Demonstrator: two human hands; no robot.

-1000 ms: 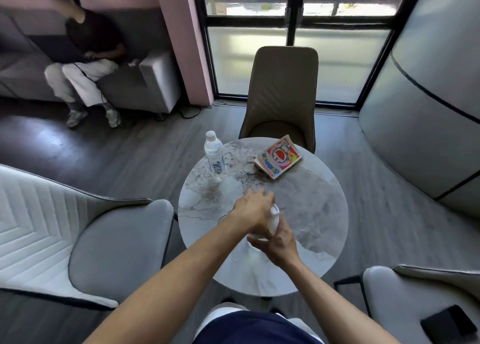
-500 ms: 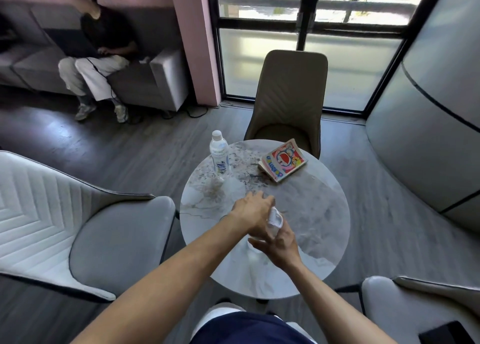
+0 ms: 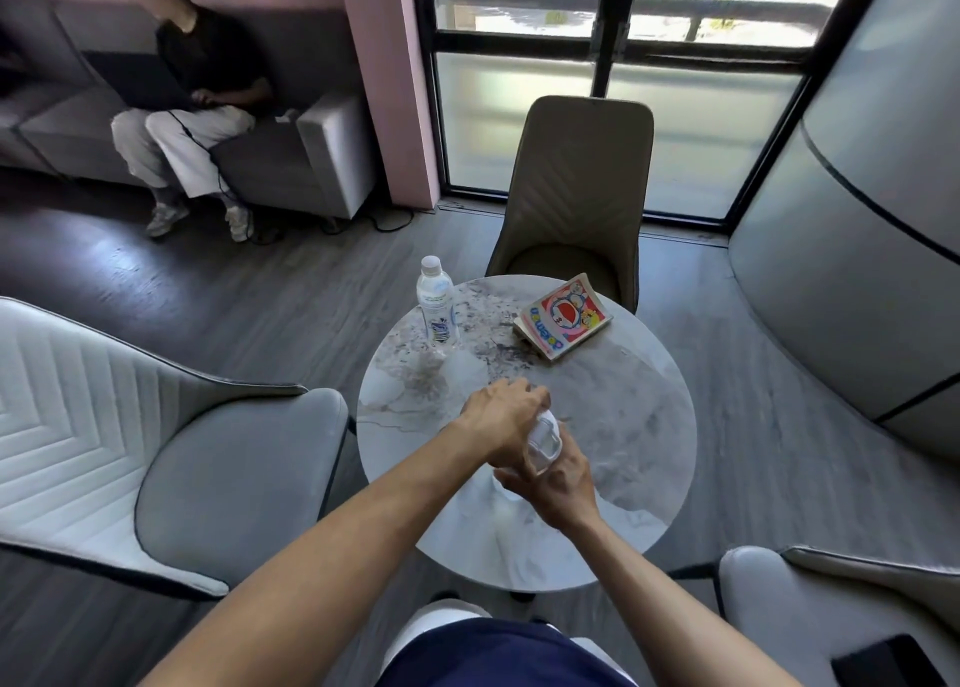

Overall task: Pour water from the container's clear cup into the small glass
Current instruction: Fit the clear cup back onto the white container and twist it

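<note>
My left hand (image 3: 506, 416) reaches over the middle of the round marble table (image 3: 639, 426) and grips the clear cup (image 3: 544, 439) from above. The cup is tilted, its base pointing up and to the right. Just below it, my right hand (image 3: 561, 486) is closed around a clear vessel, which I take for the small glass (image 3: 503, 480). Only a pale sliver of that glass shows by the thumb. The two hands touch, and they hide the cup's mouth and any water.
A capped water bottle (image 3: 437, 307) stands at the table's far left. A comic book (image 3: 563, 317) lies at the far right. A brown chair (image 3: 576, 193) faces me and grey armchairs (image 3: 218, 478) flank the table. A person (image 3: 192, 109) sits on a sofa at the back left.
Both hands stay joined over the table's middle with the cup between them. They have shifted slightly toward me, and the view has shifted a little.
</note>
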